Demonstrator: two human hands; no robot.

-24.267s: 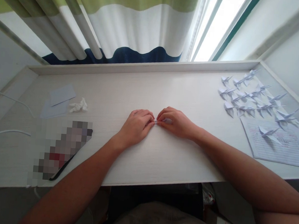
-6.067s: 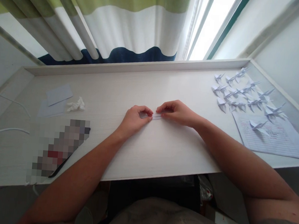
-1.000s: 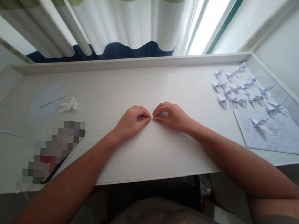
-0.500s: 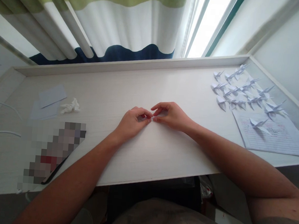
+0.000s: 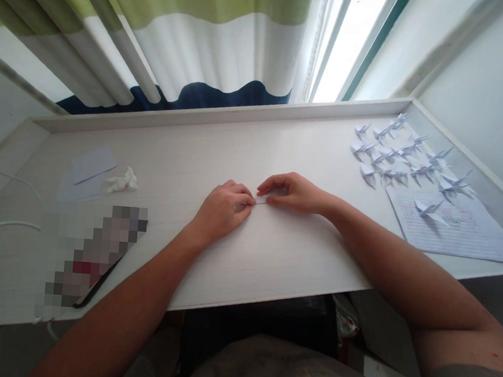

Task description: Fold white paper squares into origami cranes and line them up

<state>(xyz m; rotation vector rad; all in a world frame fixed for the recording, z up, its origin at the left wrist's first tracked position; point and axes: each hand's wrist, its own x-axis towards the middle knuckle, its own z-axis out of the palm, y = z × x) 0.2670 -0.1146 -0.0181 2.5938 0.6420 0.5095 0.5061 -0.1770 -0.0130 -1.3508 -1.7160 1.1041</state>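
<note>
Left grip [image 5: 223, 211] pinches paper [image 5: 260, 200] between tissue [image 5: 122, 181] and cranes [image 5: 413, 145].

Curtain [image 5: 214, 52] goes olive green, then plain white, then navy along a wavy edge. Window frame's [image 5: 375, 51] teal. Table [image 5: 246, 258] is off-white with a faint streaky grain, so the white slip of paper [image 5: 260, 200], crumpled tissue [image 5: 122, 180] and cable [image 5: 9, 223] kinda blend in. Paper cranes [image 5: 369, 172] are all white too. The ruled sheet [image 5: 451, 242] has thin lines plus faint reddish marks. Shirt's [image 5: 263, 369] a drab grey-brown.
</note>
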